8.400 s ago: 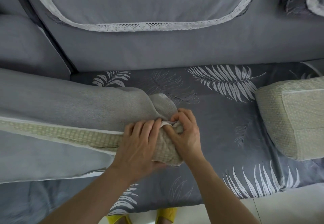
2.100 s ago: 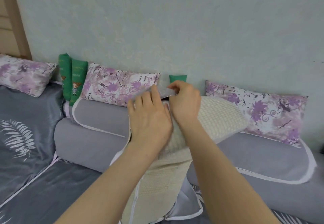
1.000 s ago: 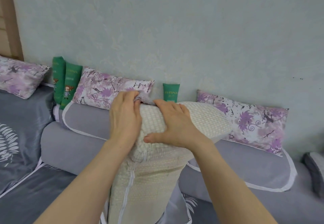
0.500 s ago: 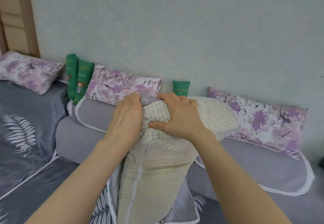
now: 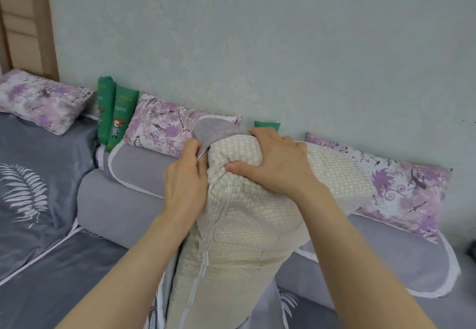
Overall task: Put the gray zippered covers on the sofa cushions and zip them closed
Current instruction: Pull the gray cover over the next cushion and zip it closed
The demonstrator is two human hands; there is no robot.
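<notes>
At centre front, the cream cushion (image 5: 244, 238) stands on end, its zipper (image 5: 206, 259) facing the camera. Left hand (image 5: 184, 187) pinches the gray cover (image 5: 213, 130) edge at the cushion's top left; right hand (image 5: 275, 163) grips the cushion top, thumb pressed in. Behind: gray sofa backrest (image 5: 116, 200), floral pillows (image 5: 164, 125) against the wall.

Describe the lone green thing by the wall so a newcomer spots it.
Along the wall, purple floral pillows line the sofa back. Just above the right hand, between two pillows, a small green item peeks out. Unlike the tall green pair left, it stands alone.
</notes>
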